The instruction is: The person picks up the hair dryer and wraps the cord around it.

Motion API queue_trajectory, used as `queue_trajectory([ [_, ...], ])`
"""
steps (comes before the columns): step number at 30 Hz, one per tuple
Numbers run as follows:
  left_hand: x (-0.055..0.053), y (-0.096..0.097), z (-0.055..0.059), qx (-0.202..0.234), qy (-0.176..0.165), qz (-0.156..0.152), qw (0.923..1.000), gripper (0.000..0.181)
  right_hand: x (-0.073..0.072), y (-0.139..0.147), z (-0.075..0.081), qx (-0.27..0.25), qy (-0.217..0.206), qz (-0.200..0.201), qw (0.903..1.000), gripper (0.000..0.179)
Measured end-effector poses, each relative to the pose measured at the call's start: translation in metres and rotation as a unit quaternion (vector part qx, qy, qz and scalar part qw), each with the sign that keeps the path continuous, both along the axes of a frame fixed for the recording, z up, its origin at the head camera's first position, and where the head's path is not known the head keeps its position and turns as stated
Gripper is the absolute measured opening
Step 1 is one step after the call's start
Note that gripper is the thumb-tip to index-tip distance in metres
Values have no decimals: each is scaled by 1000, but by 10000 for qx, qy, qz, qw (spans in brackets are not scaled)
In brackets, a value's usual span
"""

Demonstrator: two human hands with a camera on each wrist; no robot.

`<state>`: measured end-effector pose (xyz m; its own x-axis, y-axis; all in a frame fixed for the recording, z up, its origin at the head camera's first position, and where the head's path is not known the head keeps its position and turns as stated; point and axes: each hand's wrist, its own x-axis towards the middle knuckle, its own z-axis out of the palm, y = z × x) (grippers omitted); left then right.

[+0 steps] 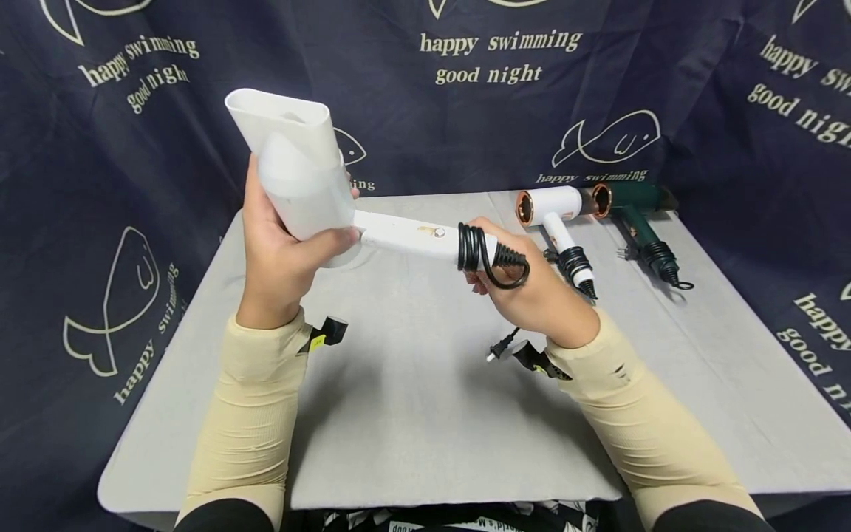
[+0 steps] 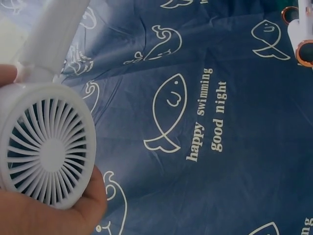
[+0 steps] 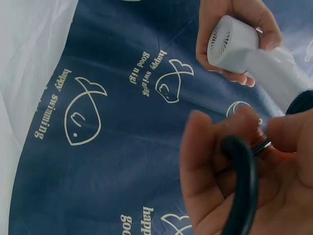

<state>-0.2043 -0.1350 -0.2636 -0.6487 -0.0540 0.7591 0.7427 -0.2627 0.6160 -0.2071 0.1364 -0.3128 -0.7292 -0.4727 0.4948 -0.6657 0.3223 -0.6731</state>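
A white hair dryer [image 1: 306,196] with a flat, wide nozzle [image 1: 282,111] is held above the table, nozzle up. My left hand [image 1: 274,258] grips its body, thumb near the handle joint. The slatted round air intake [image 2: 52,152] faces the left wrist camera. Its handle [image 1: 408,235] points right, and a black cord [image 1: 470,247] is wound round the handle's end. There my right hand [image 1: 532,288] has its fingers curled on the cord, partly hidden behind the handle in the head view. Below that hand hangs the plug [image 1: 500,347].
On the table [image 1: 412,414], at the back right, lie a white hair dryer with copper trim [image 1: 555,203] and a dark green hair dryer [image 1: 634,203], cords wound on their handles. A dark blue printed cloth [image 1: 399,96] hangs behind and at the sides.
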Motion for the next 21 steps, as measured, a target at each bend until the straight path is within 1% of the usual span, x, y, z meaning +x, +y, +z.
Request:
queue_trajectory([
  [2,1,0,0,26,3,131,9999,73,2,-3,-1,-6,-427,-23,9991,9],
  [3,1,0,0,30,-1,211,9998,73,3,-4,-2,30,-568,-21,9984,10],
  [5,1,1,0,52,-9,333,9994,73,4,-6,-3,92,-760,-25,9971,10],
  [6,0,1,0,73,-6,382,9992,73,5,-7,-3,194,-768,-51,9968,8],
  [8,0,1,0,148,9,451,9989,73,5,-9,-3,334,-637,-8,9974,5],
  [11,-1,1,0,304,52,565,9979,73,6,-11,-3,698,-355,-93,9969,20],
  [13,-2,-1,0,388,88,740,9965,72,6,-12,-3,970,-56,-129,9952,28],
  [15,-2,-2,1,428,87,992,9941,71,7,-14,-2,1168,204,-150,9928,29],
  [18,-4,-5,1,458,110,1288,9905,69,10,-16,-2,1291,520,-89,9902,28],
  [21,-7,-7,1,364,248,1531,9872,70,15,-17,-2,1423,756,4,9869,24],
])
